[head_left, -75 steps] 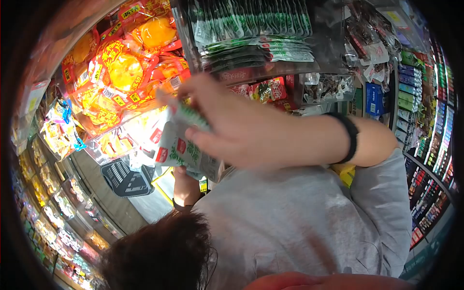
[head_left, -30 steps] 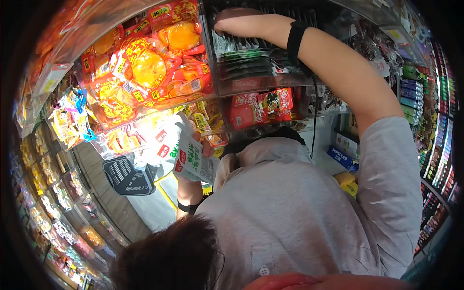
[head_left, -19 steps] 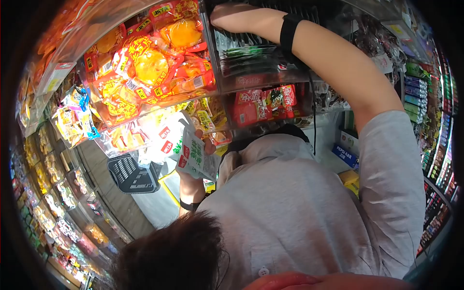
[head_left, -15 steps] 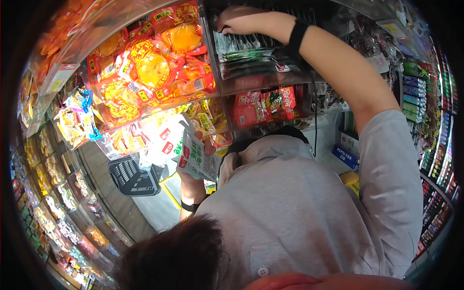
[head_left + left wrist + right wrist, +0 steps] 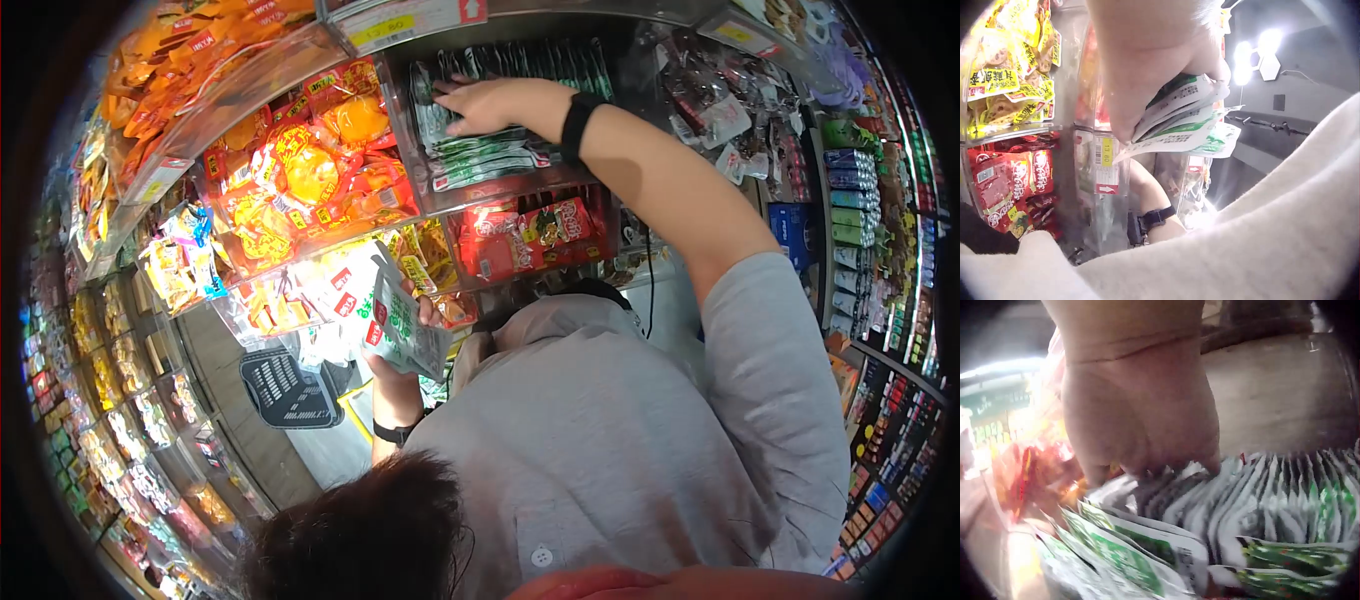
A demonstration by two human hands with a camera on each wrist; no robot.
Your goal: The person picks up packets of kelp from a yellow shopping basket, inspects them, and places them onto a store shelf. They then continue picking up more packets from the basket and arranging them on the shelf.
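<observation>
My left hand [image 5: 1154, 69] grips several flat white-and-green snack packets [image 5: 408, 335] in front of the shelf. Their edges fan out below the fingers in the left wrist view. Up in a clear shelf bin, my right hand [image 5: 492, 106] lies over green-and-silver packets [image 5: 560, 70] standing in a tight row. Its fingers are spread, with no packet lifted in them. More such packets [image 5: 490, 165] lie flat in a stack at the bin's front. In the right wrist view, the fingertips are partly hidden among the upright packets [image 5: 1272, 500].
Left of the bin, a compartment holds red-and-orange snack bags [image 5: 310, 175]. Red packets [image 5: 555, 225] fill a lower bin. A price label [image 5: 390, 30] hangs on the shelf edge above. A dark basket [image 5: 290, 390] is down by the floor at left.
My right hand went from the left hand's packets up into the bin's back corner, then drew slightly forward with fingers spreading. The left hand keeps its packets. The head view has shifted.
</observation>
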